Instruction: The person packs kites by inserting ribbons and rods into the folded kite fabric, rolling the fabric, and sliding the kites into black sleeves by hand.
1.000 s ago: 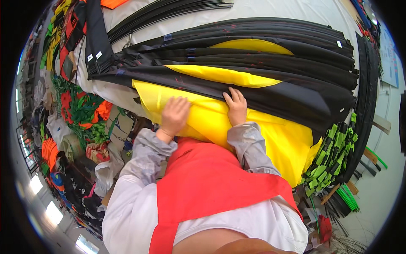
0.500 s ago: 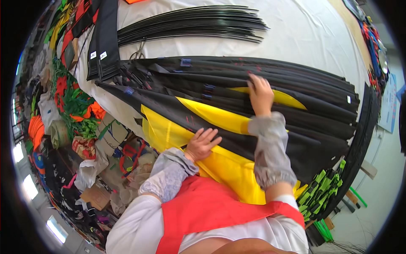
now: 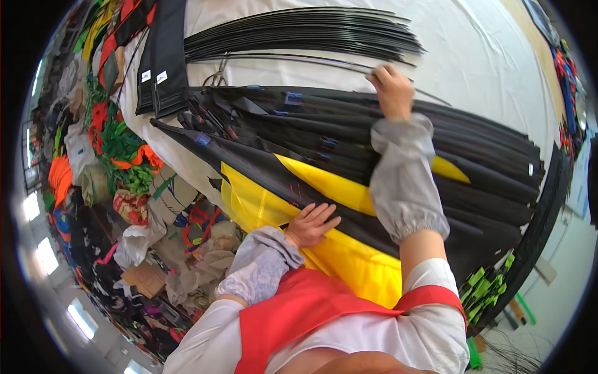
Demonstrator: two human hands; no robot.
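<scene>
Hands: right hand (image 3: 391, 89) pinching thin black rod (image 3: 299, 57); left hand (image 3: 311, 224) flat, released, on yellow fabric (image 3: 324, 187).

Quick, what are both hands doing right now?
Left hand: open, fingers spread flat on the layered yellow and black fabric.
Right hand: closed, pinching one thin black rod by the rod bundle.

two hands (image 3: 311, 224), one fanned stack of black-and-yellow fabric panels (image 3: 324, 181), one bundle of thin black rods (image 3: 299, 34).

Right hand (image 3: 392, 89) farther out, at rods (image 3: 299, 34)
</scene>
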